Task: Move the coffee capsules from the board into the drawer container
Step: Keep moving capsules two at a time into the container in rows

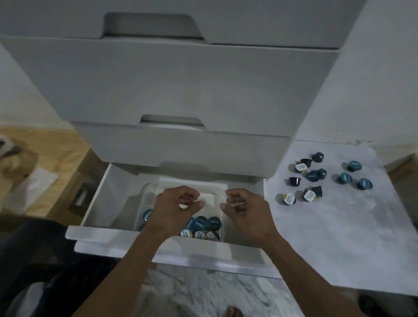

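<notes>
Both hands hover over the open bottom drawer (98,195). The left hand (175,205) and right hand (246,209) are loosely curled, fingers half closed, and neither visibly holds a capsule. Directly beneath the left hand, the clear container (149,191) already holds a cluster of coffee capsules (205,225). Well to the right of the right hand, about a dozen capsules (312,175) remain scattered on the marble board (345,228). Several of these lie tipped on their sides, so a hurried reach could probably roll them off the board's edge.
</notes>
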